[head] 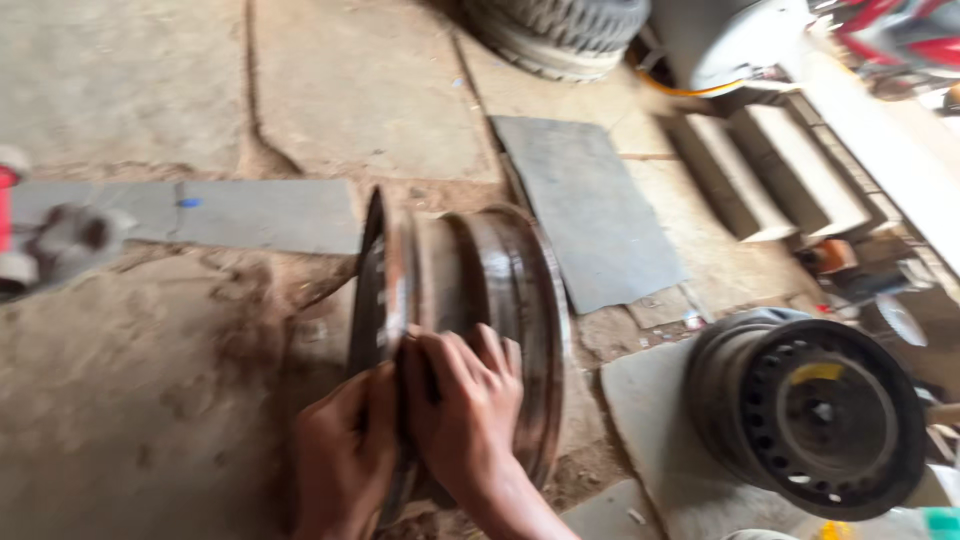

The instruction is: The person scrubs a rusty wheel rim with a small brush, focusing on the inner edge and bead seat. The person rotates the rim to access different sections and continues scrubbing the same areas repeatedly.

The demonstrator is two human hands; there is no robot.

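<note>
A rusty steel wheel rim [470,270] stands upright on its edge on the dirt floor in the middle of the view. My left hand [345,450] grips the rim's near left flange from the outside. My right hand [465,395] lies over the barrel of the rim just beside it, fingers curled across the metal. Both hands touch each other at the rim's near edge. The picture is blurred by motion.
A second black steel rim [810,410] lies flat at the right on a stone slab. A tyre [555,30] sits at the top. A grey flat sheet [590,210], concrete blocks [770,170] and a red-and-grey tool [40,240] lie around.
</note>
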